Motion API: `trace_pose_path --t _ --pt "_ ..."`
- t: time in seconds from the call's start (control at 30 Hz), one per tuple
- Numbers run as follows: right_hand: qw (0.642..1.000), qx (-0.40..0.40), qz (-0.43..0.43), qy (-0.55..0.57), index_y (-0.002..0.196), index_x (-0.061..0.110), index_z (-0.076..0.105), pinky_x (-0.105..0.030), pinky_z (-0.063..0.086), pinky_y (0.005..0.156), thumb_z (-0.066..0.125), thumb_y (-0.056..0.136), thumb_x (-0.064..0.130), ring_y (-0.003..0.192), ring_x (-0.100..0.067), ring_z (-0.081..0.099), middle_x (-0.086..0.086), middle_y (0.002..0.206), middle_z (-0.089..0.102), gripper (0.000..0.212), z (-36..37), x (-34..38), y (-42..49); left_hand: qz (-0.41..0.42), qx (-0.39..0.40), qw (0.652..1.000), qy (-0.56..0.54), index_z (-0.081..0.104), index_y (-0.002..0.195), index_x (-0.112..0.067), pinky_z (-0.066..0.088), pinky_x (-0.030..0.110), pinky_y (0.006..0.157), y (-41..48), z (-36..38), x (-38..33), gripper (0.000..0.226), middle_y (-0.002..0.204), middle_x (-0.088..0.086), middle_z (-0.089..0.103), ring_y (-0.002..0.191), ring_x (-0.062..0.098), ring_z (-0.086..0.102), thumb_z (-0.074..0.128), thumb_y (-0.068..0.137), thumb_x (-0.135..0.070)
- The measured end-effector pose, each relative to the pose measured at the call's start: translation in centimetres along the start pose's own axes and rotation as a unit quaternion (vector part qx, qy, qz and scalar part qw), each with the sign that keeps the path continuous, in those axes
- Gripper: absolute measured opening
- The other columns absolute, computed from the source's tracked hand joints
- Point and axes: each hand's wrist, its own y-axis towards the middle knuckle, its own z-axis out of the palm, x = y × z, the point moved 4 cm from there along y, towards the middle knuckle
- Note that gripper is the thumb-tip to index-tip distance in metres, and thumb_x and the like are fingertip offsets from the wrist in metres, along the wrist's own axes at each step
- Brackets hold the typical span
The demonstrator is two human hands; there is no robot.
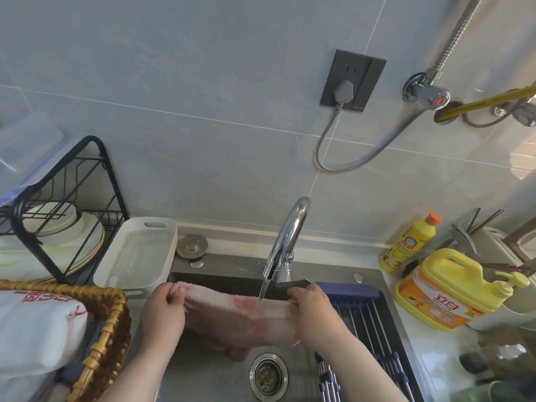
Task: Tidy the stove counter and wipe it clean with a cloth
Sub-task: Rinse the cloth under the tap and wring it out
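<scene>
While our left hand (162, 310) and right hand (311, 311) gripped the pink cloth (240, 311) under the faucet (285, 242), we judged wiping not yet begun.

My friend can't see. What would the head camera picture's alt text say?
A left hand and a right hand grip the ends of a pink cloth under the tap, over a sink. A white tray sits on the left, yellow soap bottles on the right.

left hand (162, 311) + right hand (314, 313) | gripping pink cloth (246, 314) | under faucet (285, 242)
</scene>
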Motion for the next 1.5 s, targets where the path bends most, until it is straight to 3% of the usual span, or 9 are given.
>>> trace_pose_path --t 0.17,0.37,0.47,0.6,0.77,1.0,1.13,1.27,1.5 --pt "0.993 0.052 -0.007 -0.104 0.112 0.022 0.065 -0.032 0.043 0.095 0.054 0.088 0.021 0.114 -0.027 0.044 -0.005 0.114 0.042 0.026 -0.2 -1.2 0.2 0.104 0.007 0.989 0.109 0.049 0.089 -0.022 0.052 0.035 0.063 0.2 -1.0 -2.5 0.020 0.080 -0.001 0.058 0.070 0.016 0.057 0.036 0.102 -0.029" --pt "0.989 -0.041 0.076 0.124 0.055 0.013 0.045 -0.030 0.037 0.060 0.059 0.088 0.033 0.064 -0.018 0.044 0.001 0.060 0.046 0.041 -0.9 -2.4 0.6 0.000 0.159 0.987 0.011 0.037 0.116 -0.027 0.048 0.034 0.079 0.0 -0.5 -3.7 0.033 0.101 -0.003 0.054 0.087 0.017 0.056 0.057 0.093 -0.040" --pt "0.896 0.012 0.121 0.428 0.088 -0.001 0.065 -0.047 0.057 0.082 0.056 0.091 0.040 0.077 -0.032 0.068 -0.017 0.079 0.071 0.042 0.0 -2.3 -0.1 0.052 0.309 0.947 0.074 0.048 0.100 -0.034 0.045 0.025 0.075 -1.1 -0.4 -4.1 0.035 0.095 -0.009 0.058 0.095 0.015 0.061 0.076 0.078 -0.035" --pt "0.767 0.068 0.112 0.628 0.108 -0.012 0.063 -0.049 0.059 0.081 0.047 0.103 0.026 0.088 -0.040 0.070 -0.032 0.098 0.069 0.041 0.1 -0.6 -1.4 0.164 0.242 0.914 0.281 0.046 0.060 -0.025 0.041 0.027 0.071 -1.8 -0.8 -5.6 0.033 0.088 -0.007 0.052 0.083 0.014 0.054 0.057 0.089 -0.036" --pt "0.831 0.006 0.093 0.548 0.098 -0.001 0.066 -0.041 0.055 0.071 0.056 0.097 0.018 0.075 -0.026 0.068 -0.025 0.088 0.071 0.022 0.9 0.9 -1.9 0.009 0.311 0.950 0.020 0.047 0.069 -0.016 0.047 0.028 0.054 -4.0 1.0 -5.7 0.031 0.066 0.002 0.056 0.060 0.018 0.053 0.049 0.096 -0.029" --pt "0.958 0.025 -0.113 0.262 0.090 0.004 0.061 -0.024 0.046 0.077 0.056 0.080 0.015 0.089 -0.013 0.057 -0.007 0.103 0.061 0.016 2.7 6.0 -3.6 -0.255 0.393 0.783 -0.410 0.068 0.100 -0.010 0.052 0.035 0.062 -7.5 3.5 -6.3 0.033 0.083 0.016 0.067 0.067 0.026 0.064 0.046 0.098 -0.034" --pt "0.940 0.048 -0.210 0.265 0.091 0.005 0.064 -0.006 0.037 0.084 0.045 0.081 0.000 0.102 -0.001 0.056 0.007 0.109 0.053 0.022 3.7 6.8 -4.9 -0.229 0.343 0.828 -0.380 0.058 0.077 -0.004 0.047 0.026 0.043 -7.0 3.0 -6.1 0.011 0.067 0.016 0.057 0.055 0.023 0.055 0.066 0.084 -0.006" --pt "0.882 -0.020 0.018 0.470 0.081 0.010 0.074 -0.027 0.056 0.072 0.054 0.069 0.006 0.076 -0.014 0.067 0.007 0.076 0.071 0.025 4.6 2.9 -4.1 -0.226 0.301 0.839 -0.393 0.058 0.092 -0.003 0.050 0.034 0.056 -6.0 2.4 -5.3 0.013 0.088 0.025 0.069 0.074 0.037 0.066 0.056 0.087 0.008" --pt "0.893 0.082 -0.029 0.442 0.132 0.031 0.048 -0.030 0.056 0.086 0.081 0.069 0.005 0.106 -0.016 0.067 -0.001 0.118 0.068 0.076 9.8 1.3 -2.4 -0.215 0.387 0.763 -0.471 0.062 0.111 -0.003 0.054 0.049 0.079 -7.7 2.1 -8.0 0.035 0.104 0.027 0.068 0.094 0.040 0.065 0.056 0.077 0.001"
